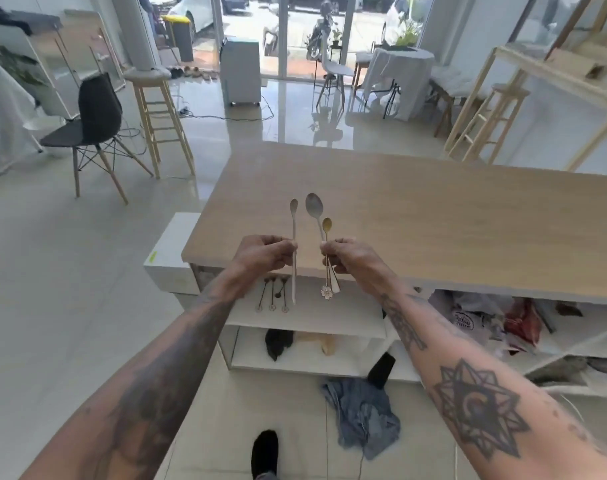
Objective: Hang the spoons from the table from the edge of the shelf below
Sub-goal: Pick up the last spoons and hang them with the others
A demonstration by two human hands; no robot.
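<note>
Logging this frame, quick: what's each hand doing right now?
Left hand: closed on one long pale spoon, held upright.
Right hand: closed on two spoons, a silver spoon and a gold spoon.

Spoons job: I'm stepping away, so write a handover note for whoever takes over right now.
Left hand: pinching one long pale slim spoon upright, bowl up.
Right hand: shut on two spoons, a large silver metal spoon and a small gold spoon with a flower-shaped handle end.
Both hands are raised in front of the light wooden tabletop, which shows no spoons.
Done: three small dark flower-ended spoons seem to hang already at the white shelf edge.
Left: hang the three held spoons.
</note>
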